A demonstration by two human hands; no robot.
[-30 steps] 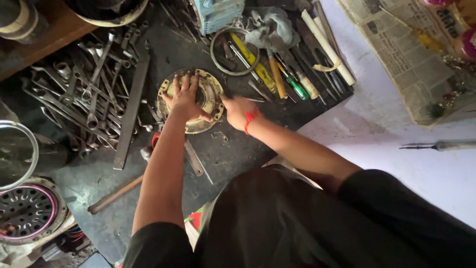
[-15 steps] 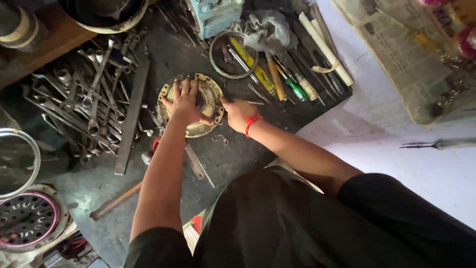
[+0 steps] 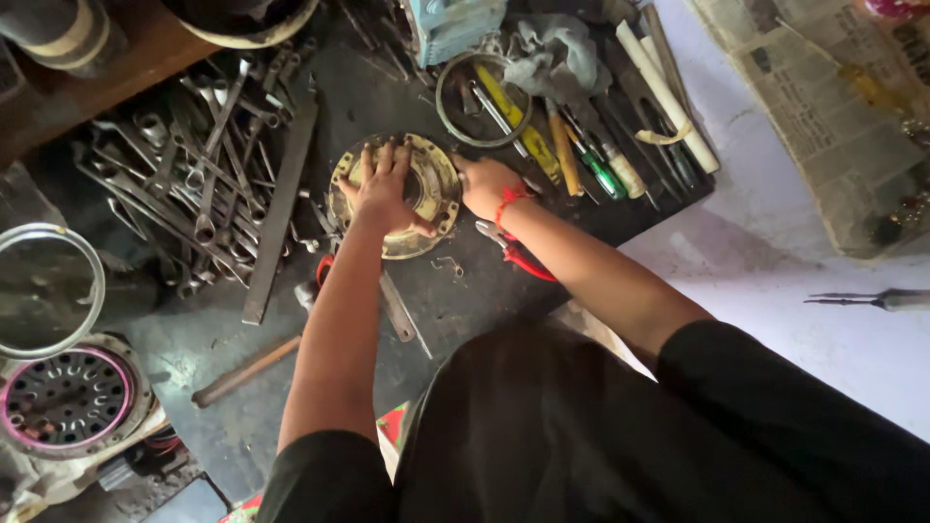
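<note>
Seen from above, a person in a black top leans over a dark, oily bench [image 3: 368,97]. The left hand [image 3: 383,189] lies flat on a round, yellowish metal housing [image 3: 441,189], its fingers [image 3: 387,155] spread apart and pressing on the top face, not closed around anything. The right hand [image 3: 484,184], with a red thread at the wrist, rests at the housing's right edge; whether its fingers are clamped on the rim cannot be told. Beyond the right fingers lie a metal ring [image 3: 455,126], screwdrivers [image 3: 586,155] and a grey rag [image 3: 557,58]. Left of the left fingers sits a heap of spanners [image 3: 184,174] and a flat steel bar [image 3: 281,203]. Red-handled pliers [image 3: 523,257] lie under the right wrist.
</note>
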